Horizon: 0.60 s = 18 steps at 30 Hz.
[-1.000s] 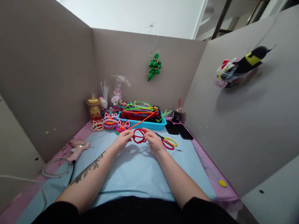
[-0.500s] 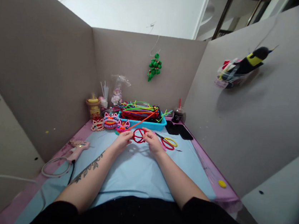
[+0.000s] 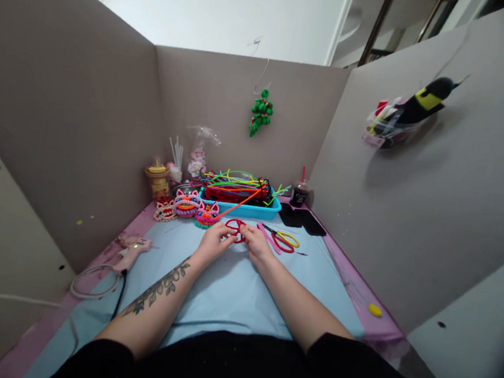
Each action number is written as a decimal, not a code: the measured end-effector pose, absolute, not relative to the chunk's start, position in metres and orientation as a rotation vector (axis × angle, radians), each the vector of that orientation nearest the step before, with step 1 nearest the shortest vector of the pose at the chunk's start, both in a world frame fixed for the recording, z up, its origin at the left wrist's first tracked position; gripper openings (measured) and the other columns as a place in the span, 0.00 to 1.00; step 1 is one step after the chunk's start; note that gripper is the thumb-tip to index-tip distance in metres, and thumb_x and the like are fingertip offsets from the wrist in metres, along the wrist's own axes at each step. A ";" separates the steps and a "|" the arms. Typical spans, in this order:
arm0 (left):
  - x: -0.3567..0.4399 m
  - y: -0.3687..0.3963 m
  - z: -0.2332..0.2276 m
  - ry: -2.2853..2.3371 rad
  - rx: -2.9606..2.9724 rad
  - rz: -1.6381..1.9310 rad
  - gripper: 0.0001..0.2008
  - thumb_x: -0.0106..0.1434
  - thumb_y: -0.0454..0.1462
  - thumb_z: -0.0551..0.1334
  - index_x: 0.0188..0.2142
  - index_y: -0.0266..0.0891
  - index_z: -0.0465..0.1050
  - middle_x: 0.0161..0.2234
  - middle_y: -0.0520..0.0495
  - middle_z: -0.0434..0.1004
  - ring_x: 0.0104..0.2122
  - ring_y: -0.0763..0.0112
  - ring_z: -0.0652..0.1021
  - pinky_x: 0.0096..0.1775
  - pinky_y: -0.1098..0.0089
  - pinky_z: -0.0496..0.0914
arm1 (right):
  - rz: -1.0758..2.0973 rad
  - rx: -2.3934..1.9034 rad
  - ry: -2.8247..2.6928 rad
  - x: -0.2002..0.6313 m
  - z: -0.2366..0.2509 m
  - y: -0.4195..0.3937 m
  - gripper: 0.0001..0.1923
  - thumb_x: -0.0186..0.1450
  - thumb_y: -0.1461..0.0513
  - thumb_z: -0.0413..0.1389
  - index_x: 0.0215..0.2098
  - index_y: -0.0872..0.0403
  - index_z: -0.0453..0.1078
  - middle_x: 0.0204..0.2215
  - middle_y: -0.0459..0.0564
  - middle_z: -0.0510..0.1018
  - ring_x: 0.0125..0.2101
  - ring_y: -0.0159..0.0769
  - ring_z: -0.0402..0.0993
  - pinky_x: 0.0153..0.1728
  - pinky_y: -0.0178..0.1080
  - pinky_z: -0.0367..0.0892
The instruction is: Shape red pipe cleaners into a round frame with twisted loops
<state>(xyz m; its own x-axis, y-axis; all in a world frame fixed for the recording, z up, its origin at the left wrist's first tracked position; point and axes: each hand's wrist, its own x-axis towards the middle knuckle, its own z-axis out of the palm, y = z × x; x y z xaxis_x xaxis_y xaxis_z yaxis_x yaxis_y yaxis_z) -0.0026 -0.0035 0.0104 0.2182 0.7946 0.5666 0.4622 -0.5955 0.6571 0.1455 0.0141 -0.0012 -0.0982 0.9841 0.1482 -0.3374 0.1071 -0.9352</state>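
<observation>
My left hand [image 3: 213,242] and my right hand [image 3: 255,243] meet over the light blue mat [image 3: 231,290], both pinching a small red pipe-cleaner ring [image 3: 235,226] that has a bar across it. An orange pipe cleaner [image 3: 243,204] runs from the ring up toward the blue tray [image 3: 272,209] of coloured pipe cleaners just behind. Red-and-yellow scissors [image 3: 286,240] lie right of my right hand. A pink pipe cleaner [image 3: 268,237] lies between that hand and the scissors.
Finished pipe-cleaner figures [image 3: 186,206] stand left of the tray. A pink glue gun [image 3: 133,248] with its cable lies at the left edge. A dark cup [image 3: 300,194], a black phone [image 3: 301,219] and a yellow disc [image 3: 375,310] are on the right. Cardboard walls surround the desk.
My hands have drawn closer together over the red ring, which now sits lower and is partly covered by my fingers. My left forearm has shifted to the right.
</observation>
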 end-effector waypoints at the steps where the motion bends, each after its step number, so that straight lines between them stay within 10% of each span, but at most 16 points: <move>1: -0.003 -0.004 0.011 1.172 2.161 1.324 0.09 0.54 0.41 0.62 0.31 0.40 0.76 0.27 0.47 0.70 0.27 0.71 0.69 0.32 0.70 0.63 | 1.321 -0.809 -1.124 0.146 -0.001 0.014 0.17 0.47 0.50 0.62 0.17 0.54 0.66 0.17 0.42 0.69 0.22 0.30 0.61 0.30 0.35 0.57; 11: -0.006 0.002 0.010 1.131 2.155 1.202 0.08 0.54 0.40 0.61 0.27 0.38 0.75 0.25 0.49 0.68 0.26 0.73 0.68 0.30 0.72 0.61 | 1.179 -0.842 -1.164 0.151 -0.003 0.019 0.16 0.47 0.52 0.62 0.15 0.54 0.67 0.32 0.48 0.75 0.40 0.39 0.66 0.46 0.39 0.55; 18: -0.011 0.005 0.010 1.145 2.209 1.139 0.07 0.55 0.39 0.61 0.28 0.37 0.75 0.24 0.52 0.64 0.25 0.75 0.65 0.29 0.73 0.59 | 1.301 -0.862 -1.135 0.155 -0.003 0.022 0.18 0.45 0.49 0.62 0.17 0.55 0.66 0.25 0.46 0.74 0.33 0.35 0.67 0.37 0.36 0.59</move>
<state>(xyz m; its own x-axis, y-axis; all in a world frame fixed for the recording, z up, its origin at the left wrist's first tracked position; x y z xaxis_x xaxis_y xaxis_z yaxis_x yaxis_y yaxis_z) -0.0108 0.0054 0.0104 0.3312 0.8125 0.4798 0.4843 -0.5828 0.6525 0.1546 0.0222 -0.0031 -0.0813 0.9863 0.1435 -0.2763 0.1160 -0.9540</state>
